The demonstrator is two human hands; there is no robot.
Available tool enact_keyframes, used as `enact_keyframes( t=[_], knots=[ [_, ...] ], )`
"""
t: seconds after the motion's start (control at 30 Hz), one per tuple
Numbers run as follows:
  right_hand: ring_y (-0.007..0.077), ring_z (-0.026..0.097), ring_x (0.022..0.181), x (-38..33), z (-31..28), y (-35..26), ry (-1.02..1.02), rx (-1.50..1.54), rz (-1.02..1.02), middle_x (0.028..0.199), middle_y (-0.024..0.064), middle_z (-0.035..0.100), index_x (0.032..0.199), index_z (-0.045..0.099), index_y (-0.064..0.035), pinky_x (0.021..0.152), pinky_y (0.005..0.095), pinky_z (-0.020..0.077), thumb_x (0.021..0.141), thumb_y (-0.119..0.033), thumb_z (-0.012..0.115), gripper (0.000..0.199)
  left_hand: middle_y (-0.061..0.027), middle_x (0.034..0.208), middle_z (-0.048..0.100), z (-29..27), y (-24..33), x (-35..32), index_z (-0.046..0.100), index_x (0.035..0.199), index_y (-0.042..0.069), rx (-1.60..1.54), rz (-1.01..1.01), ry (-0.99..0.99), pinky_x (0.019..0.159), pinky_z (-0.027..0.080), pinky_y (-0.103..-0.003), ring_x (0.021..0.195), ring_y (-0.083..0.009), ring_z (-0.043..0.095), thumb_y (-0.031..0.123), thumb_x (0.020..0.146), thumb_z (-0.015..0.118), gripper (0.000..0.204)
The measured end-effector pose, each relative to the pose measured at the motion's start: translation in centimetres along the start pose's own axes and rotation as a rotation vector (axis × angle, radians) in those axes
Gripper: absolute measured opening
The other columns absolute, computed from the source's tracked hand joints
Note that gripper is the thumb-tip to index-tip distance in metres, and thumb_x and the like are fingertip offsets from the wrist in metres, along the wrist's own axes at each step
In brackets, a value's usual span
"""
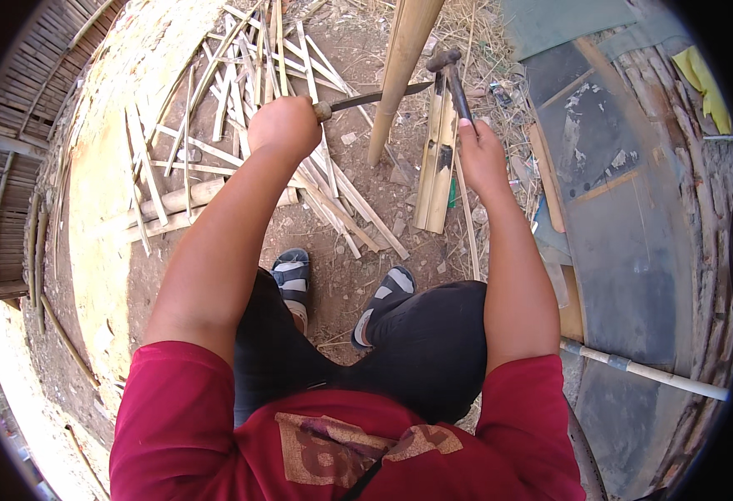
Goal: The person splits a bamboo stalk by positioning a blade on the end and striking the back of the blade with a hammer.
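My left hand is closed round the wooden handle of a long knife. Its dark blade runs to the right across an upright bamboo pole, and the tip shows on the pole's far side. Whether the blade sits in the bamboo or behind it, I cannot tell. In my right hand is a hammer, gripped by its dark handle with the metal head up, just right of the knife tip. Below the hammer head, split bamboo halves lie on the ground, close to my right hand.
Many split bamboo strips are strewn over the dirt at the far left, by a round bamboo length. Dark flat panels and a pale pole lie at right. Dry straw covers ground beyond the hammer. A woven bamboo wall stands at left.
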State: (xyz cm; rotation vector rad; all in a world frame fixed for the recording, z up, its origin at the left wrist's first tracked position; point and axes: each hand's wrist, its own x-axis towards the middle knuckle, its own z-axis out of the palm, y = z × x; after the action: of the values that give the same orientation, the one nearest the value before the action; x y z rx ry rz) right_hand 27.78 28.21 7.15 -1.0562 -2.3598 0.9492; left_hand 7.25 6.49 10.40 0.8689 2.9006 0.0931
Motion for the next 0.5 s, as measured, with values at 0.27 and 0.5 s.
enact_keyframes(
  t=[0.27,0.5],
  knots=[
    [0.0313,0.063,0.074,-0.5,1.6,2.4,-0.028,-0.054,-0.045,0.078,0.0171,0.063,0.105,0.063,-0.0025,0.074,0.0434,0.0493,0.107,-0.043,0.051,0.043,-0.0158,0.102,0.075,-0.2,-0.1,-0.4,0.074,0.108,0.01,0.025,0.03,-0.02,0.086,0.059,-0.047,0.096,-0.0337,0.074,0.033,0.097,0.061,0.029],
    [0.0342,0.065,0.079,-0.5,-0.9,0.3,0.11,0.313,-0.035,0.084,0.0196,0.065,0.105,0.062,-0.0011,0.076,0.0436,0.0499,0.109,-0.043,0.047,0.045,-0.0154,0.101,0.076,0.7,-0.5,0.1,0.074,0.107,0.011,0.017,0.031,0.022,0.084,0.059,-0.047,0.094,-0.034,0.074,0.038,0.099,0.061,0.032]
  ],
)
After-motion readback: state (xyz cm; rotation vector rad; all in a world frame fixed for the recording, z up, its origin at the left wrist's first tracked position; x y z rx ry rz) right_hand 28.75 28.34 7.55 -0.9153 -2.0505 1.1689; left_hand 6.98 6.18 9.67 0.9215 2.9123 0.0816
